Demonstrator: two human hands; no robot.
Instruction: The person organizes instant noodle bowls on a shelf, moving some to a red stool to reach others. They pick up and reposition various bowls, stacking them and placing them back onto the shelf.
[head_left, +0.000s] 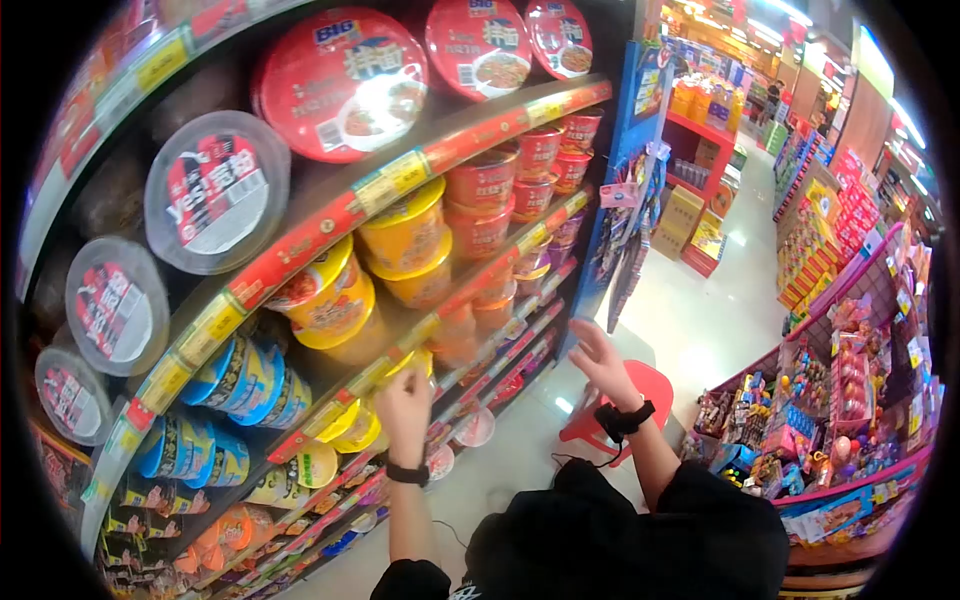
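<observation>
My left hand (405, 410), with a dark band on its wrist, is at the edge of a lower shelf. Its fingers are curled, and what they hold, if anything, is hidden. Just behind the fingertips shows a yellow noodle cup (418, 362); I cannot tell whether they touch it. Stacked yellow instant noodle tubs (405, 240) stand on the shelf above, beside red noodle tubs (482, 185). My right hand (603, 368), wearing a black wrist strap, is held over the floor near a red stool (645, 400). Its fingers are apart, with nothing in them.
Blue noodle tubs (240, 380) fill the shelf to the left. Large red noodle bowls (340, 85) line the upper shelf, whose price-tag rail (400, 175) juts out. A blue panel (620, 150) ends the rack. On the right stands a pink bin of small packaged goods (800, 410).
</observation>
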